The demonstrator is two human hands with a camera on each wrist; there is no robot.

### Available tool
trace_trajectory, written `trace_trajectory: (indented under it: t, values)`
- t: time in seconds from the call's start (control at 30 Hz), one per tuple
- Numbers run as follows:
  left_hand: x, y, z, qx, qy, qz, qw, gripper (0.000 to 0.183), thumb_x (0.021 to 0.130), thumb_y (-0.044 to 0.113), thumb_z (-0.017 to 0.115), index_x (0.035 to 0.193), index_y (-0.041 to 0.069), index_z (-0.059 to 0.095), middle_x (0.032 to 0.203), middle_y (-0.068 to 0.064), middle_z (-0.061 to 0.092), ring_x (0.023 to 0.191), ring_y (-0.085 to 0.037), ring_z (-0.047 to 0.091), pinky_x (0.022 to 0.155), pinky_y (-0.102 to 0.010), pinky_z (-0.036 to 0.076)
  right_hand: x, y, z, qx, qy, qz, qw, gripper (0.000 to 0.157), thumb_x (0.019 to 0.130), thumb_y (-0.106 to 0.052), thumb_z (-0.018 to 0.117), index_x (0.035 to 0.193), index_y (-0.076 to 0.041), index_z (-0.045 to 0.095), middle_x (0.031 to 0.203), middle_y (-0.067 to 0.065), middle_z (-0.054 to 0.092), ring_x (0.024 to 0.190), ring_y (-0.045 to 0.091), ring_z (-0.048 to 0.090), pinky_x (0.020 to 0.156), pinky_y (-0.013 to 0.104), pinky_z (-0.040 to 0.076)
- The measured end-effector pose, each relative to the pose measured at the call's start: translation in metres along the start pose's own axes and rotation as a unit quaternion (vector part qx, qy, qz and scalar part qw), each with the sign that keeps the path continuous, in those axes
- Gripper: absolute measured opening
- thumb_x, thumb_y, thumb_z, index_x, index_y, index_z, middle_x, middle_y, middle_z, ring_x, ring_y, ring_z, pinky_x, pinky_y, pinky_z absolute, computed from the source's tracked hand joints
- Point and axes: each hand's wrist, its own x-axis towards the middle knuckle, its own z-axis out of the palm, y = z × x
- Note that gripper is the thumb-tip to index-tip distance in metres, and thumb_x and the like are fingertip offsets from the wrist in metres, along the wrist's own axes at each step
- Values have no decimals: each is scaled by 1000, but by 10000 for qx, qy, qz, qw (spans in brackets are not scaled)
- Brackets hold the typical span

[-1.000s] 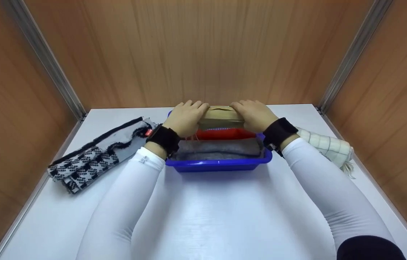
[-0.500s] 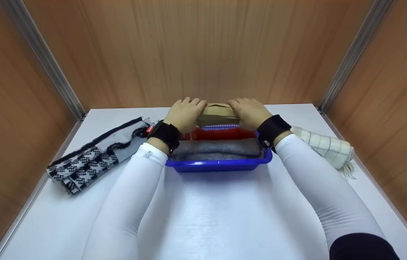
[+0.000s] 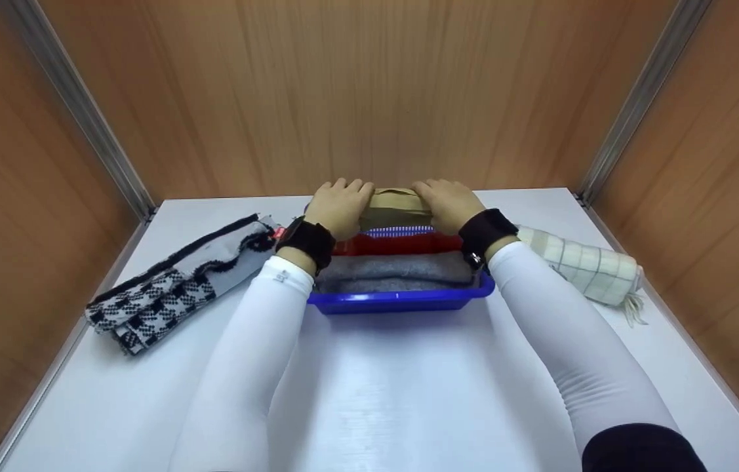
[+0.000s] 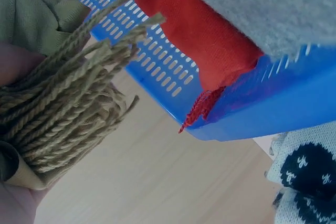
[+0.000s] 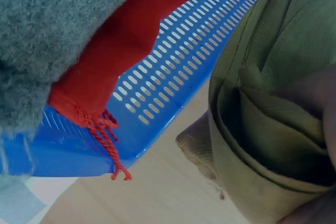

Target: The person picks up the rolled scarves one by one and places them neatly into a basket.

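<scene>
Between them, my left hand (image 3: 338, 208) and right hand (image 3: 451, 204) grip the two ends of a folded olive-tan scarf (image 3: 398, 208) above the far part of a blue plastic basket (image 3: 395, 301). The left wrist view shows the scarf's twisted fringe (image 4: 73, 103) sticking out by my left hand. In the right wrist view its folded layers (image 5: 278, 129) curl by my right fingers. Inside the basket lie a folded grey scarf (image 3: 402, 269) at the near side and a red scarf (image 3: 402, 244) behind it. Slotted blue plastic shows behind the red one.
A black, white and grey patterned scarf (image 3: 179, 282) lies folded on the white table (image 3: 376, 393) to the left. On the right rests a cream checked scarf (image 3: 585, 265) with a fringe. Wooden panels (image 3: 369, 98) stand at the back and both sides.
Holding the olive scarf, both hands have shifted slightly back and left, baring some slotted basket behind the red scarf. Over the last half second the hands have hardly moved.
</scene>
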Motion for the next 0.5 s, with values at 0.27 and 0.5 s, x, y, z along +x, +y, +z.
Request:
trace_trajectory:
  t: [0.27, 0.5]
  values:
    - [9, 0, 11, 46, 111, -114, 9999, 67, 89, 29, 89, 144, 6, 57, 137, -15, 67, 126, -42, 65, 102, -56, 56, 3, 2, 8, -122, 73, 58, 9999, 65, 84, 9, 70, 147, -4, 60, 140, 22, 70, 131, 45, 65, 113, 59, 52]
    - [10, 0, 21, 139, 293, -215, 9992, 59, 90, 21, 88, 138, 4, 59, 132, -16, 67, 121, -42, 67, 97, -55, 59, 6, 2, 17, -105, 11, 116, 9999, 67, 85, 5, 76, 149, -5, 59, 141, 22, 70, 130, 45, 66, 113, 57, 52]
